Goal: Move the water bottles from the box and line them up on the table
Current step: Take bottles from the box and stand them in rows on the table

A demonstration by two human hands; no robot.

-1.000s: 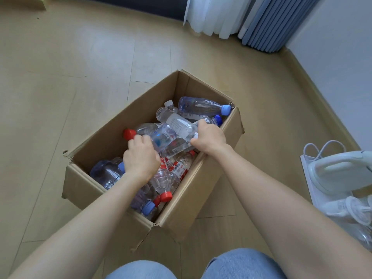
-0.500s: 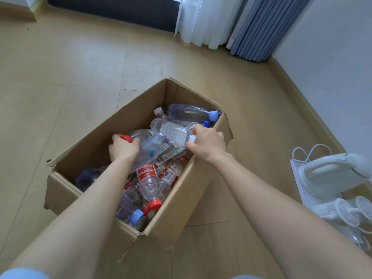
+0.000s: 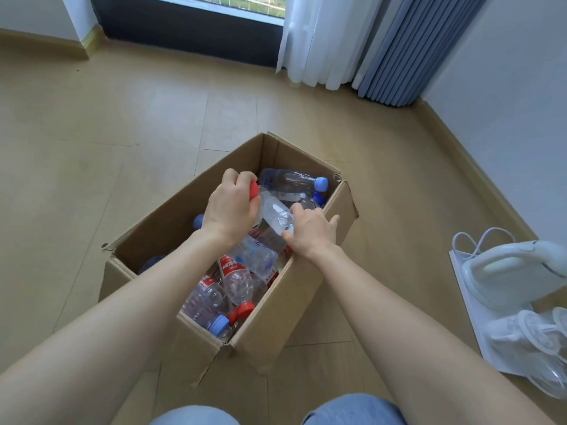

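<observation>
Water bottles [image 3: 257,259] lie jumbled on their sides in the cardboard box [image 3: 276,326], which sits on the wooden floor [image 3: 92,179] just past my knees [image 3: 352,409]. Nearest me, under my forearms, a red-labelled bottle [image 3: 234,280] points its cap at the box's near corner, with a light-blue cap [image 3: 218,323] just beside it.

Further in, both my hands are down among the bottles. My left hand [image 3: 230,213] is curled tight round the neck of a red-capped bottle [image 3: 253,190]; only the cap shows past my fingers, and I cannot tell how its body lies under my palm. Touching that hand on its right is a clear bottle with a white label [image 3: 276,214], tilted across the pile. My right hand [image 3: 313,233] grips its lower end between thumb and forefinger, while my other fingers spread loosely toward the box's right wall. A blue cap [image 3: 198,220] peeks out left of my left wrist.

Just beyond my fingertips, a blue-capped bottle [image 3: 291,179] lies along the far end of the box. Well right of my right hand, a white appliance [image 3: 506,268] rests on a white tray [image 3: 478,326]. Far past everything hang a white curtain [image 3: 319,41] and a blue curtain [image 3: 414,47].
</observation>
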